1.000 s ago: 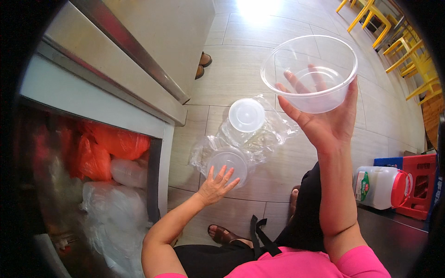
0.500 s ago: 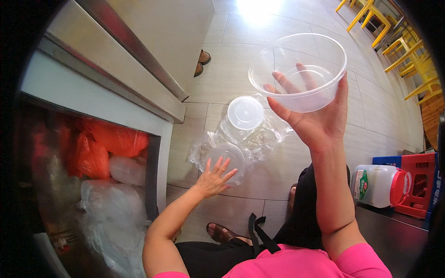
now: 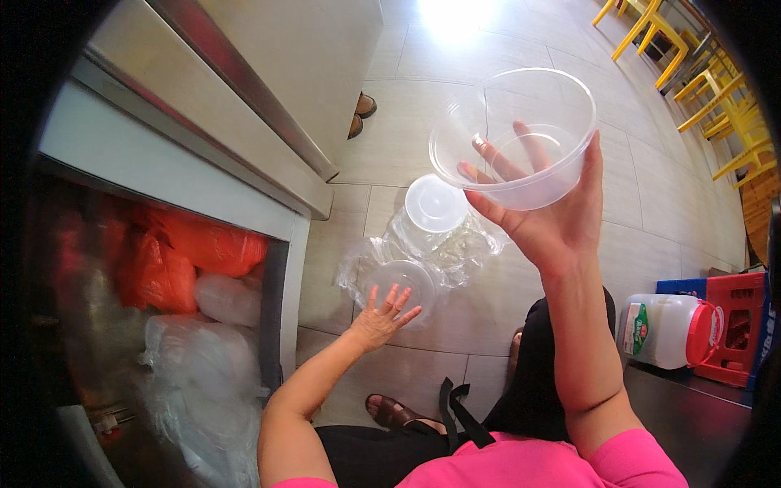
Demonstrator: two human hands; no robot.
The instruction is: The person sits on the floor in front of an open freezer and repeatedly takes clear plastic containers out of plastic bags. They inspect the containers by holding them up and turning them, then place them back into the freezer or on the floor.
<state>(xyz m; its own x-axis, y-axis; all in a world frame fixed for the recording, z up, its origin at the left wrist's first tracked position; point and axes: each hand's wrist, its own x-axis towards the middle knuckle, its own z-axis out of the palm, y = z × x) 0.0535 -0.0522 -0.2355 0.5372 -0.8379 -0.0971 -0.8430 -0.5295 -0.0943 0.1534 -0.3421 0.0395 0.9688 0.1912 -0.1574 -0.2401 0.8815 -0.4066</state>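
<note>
Fridge [image 3: 175, 175]: steel, open, to the left of the left hand; its door edge runs up and away past the hand.
Floor [image 3: 651, 220]: pale tiles under both hands, with a bright glare far above the right hand.
Bags [image 3: 195, 252]: orange ones in the fridge, left of the left hand, with clear and white bags [image 3: 203, 382] below them.
Chairs [image 3: 708, 73]: yellow, far to the upper right of the right hand.
Crate [image 3: 736, 337]: red, well right of the right forearm.
Jug [image 3: 671, 329]: white with a red cap, on its side, just left of the crate and right of the right forearm.
Bowl [image 3: 521, 122]: clear plastic, round, raised high in the right hand, tilted so its mouth faces up and towards the camera.
Right hand [image 3: 553, 215]: cupped under the bowl, fingers spread against its base and wall and seen through the plastic, thumb up the right side.
Wrap [image 3: 455, 252]: crumpled clear plastic on the floor, between the hands and below the bowl.
Lids [image 3: 435, 203]: one round clear lid on the wrap, directly under the bowl; a second [image 3: 399, 276] lower left, at the left fingertips.
Left hand [image 3: 382, 313]: open, fingers spread, palm down, touching the near lid; it grips nothing.
Sandal [image 3: 399, 411]: brown, on the foot below the left hand.
Shoes [image 3: 362, 114]: dark, by the fridge door, well above the left hand.
</note>
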